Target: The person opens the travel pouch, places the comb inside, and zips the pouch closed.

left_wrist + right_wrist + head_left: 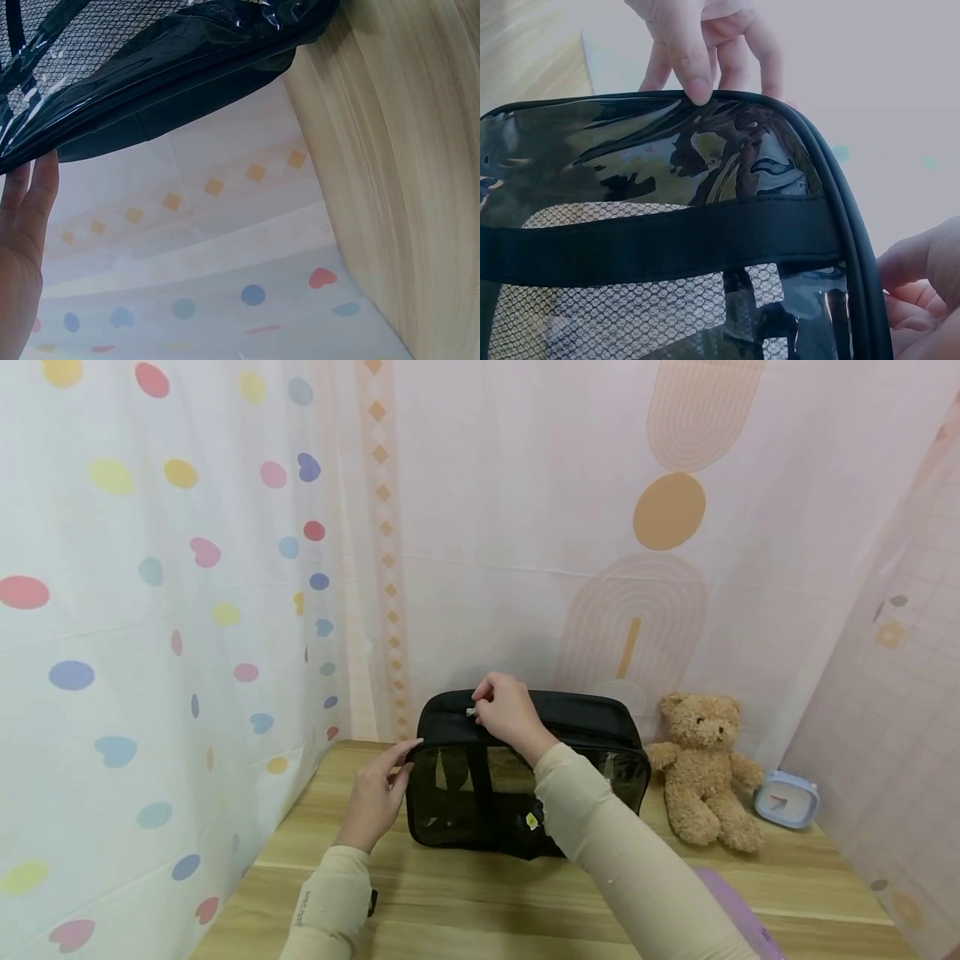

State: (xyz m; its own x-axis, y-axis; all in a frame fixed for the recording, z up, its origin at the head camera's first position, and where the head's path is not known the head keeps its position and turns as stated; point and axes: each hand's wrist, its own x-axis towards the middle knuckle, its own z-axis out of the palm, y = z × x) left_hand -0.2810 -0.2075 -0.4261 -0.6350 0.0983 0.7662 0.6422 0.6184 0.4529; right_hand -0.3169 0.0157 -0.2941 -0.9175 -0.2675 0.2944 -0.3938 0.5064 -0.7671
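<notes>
Largest first. Curtains (517,510) back the scene across the top of the frame. Below them, a wood-grain worktop (457,918) fills the lower centre. The black bag (497,785) with see-through panels stands upright on it, centre of the frame, against no support that I can see. A teddy bear (703,768) sits just beside it, centre right. Right hand (512,708), at the bag's top: thumb and fingers pinch the zip pull. Left hand (373,795), at the bag's upper left corner: thumb on the front rim, fingers behind, lightly pinching the edge. Pale blue clock (787,799) to the right of the bear. Smallest: the zip pull (470,712), near the left end of the bag's top.

Step, as I judge it: working the zip, left hand bracing. Opening or closing, cannot tell. Next move seems to call for a level pull along the zip line, corner kept firm so the soft top does not buckle.
</notes>
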